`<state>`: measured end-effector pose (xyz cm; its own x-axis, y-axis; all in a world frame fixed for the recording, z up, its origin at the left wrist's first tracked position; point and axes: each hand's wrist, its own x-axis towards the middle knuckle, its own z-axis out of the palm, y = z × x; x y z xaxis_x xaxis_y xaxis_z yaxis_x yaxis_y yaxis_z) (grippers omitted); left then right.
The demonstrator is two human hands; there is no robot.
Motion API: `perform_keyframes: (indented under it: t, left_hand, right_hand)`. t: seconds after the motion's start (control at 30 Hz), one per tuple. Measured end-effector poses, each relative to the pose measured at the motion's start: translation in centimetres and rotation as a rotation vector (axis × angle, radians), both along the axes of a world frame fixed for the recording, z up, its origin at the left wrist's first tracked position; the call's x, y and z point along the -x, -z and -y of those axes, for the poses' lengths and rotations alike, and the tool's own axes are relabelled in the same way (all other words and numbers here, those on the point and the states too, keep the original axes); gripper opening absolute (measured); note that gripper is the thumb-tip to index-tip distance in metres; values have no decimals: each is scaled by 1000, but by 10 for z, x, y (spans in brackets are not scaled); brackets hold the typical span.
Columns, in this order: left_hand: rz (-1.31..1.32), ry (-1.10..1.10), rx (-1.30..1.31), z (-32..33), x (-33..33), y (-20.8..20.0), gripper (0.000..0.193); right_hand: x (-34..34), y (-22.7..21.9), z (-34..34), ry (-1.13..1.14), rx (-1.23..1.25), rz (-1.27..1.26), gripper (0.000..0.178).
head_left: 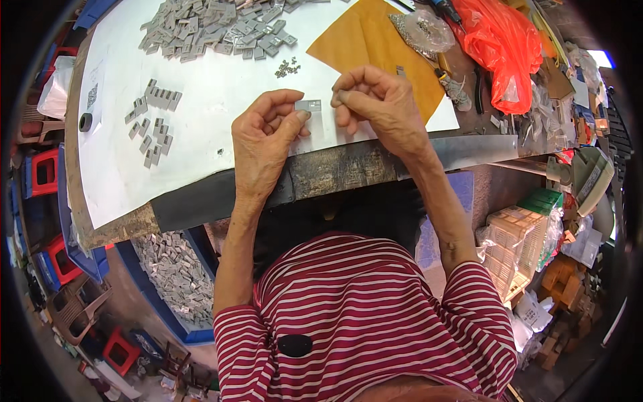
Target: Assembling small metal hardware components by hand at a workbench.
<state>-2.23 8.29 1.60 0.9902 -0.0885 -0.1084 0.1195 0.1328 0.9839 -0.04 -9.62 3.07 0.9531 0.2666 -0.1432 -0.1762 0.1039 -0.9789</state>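
Between the thumb and fingers of my left hand (262,134) is a small grey rectangular metal block (309,105) with notches in it, its free end pointing right. A short gap separates it from my right hand (385,110), whose thumb and forefinger are pinched together; whatever they hold is too small to make out. Both hands are over the near edge of the white sheet (194,127) on the table. Just beyond them lies a little heap of tiny dark metal parts (287,68). Similar blocks (158,134) stand in loose groups to the left.
At the back is a big pile of grey blocks (207,30). Brown paper (358,40), a clear bag of small parts (422,32) and a red plastic bag (499,53) lie to the right. A blue bin of blocks (175,281) stands below the table's left side.
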Motion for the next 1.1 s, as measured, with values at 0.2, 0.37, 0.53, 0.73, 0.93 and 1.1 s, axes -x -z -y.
perform_keyframes:
  t: [0.2, 0.37, 0.53, 0.73, 0.93, 1.1]
  left_hand:
    - [12, 3, -22, 0, 0, 0, 21]
    - [18, 5, -28, -1, 1, 1, 22]
    - [16, 10, -25, 0, 2, 1, 21]
    - [39, 9, 22, 0, 4, -1, 19]
    - [33, 10, 40, 0, 7, -2, 18]
    - [10, 19, 88, -3, 6, -1, 18]
  right_hand:
    - [1, 8, -2, 26, -147, -124, 14]
    - [1, 9, -2, 4, -190, -244, 16]
    - [4, 12, -4, -6, -345, -290, 17]
    - [6, 10, -10, 9, -309, -263, 16]
    - [12, 7, -15, 39, -230, -208, 15]
    - [12, 6, -16, 33, -207, -215, 16]
